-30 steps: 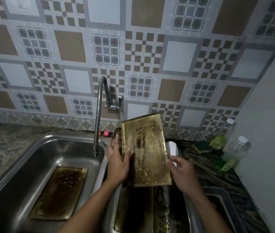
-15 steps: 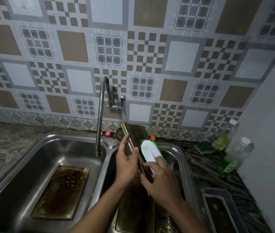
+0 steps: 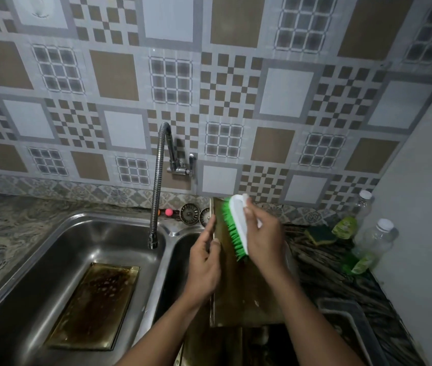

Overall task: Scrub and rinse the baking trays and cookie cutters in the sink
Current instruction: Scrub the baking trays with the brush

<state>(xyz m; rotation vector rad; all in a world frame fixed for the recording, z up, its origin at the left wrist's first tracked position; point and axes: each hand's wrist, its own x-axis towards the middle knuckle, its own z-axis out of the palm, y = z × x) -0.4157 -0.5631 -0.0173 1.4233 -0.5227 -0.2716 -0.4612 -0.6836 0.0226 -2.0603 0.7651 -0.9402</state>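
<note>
Baking tray (image 3: 238,291): flat rect. metal, brown-stained, propped over R basin of steel sink (image 3: 51,260).
Long axis near-to-far, far end raised twd wall. Left hand (image 3: 204,262) curled round its L long edge; right hand (image 3: 265,233) grips brush (image 3: 236,225), white plastic back, green bristles on tray's far half. 2nd tray (image 3: 93,305) flat on L basin floor.

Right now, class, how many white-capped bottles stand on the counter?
2. Both stand at the right end of the counter: the rear bottle in the corner, the front bottle just before it. More may lie outside the frame.
</note>
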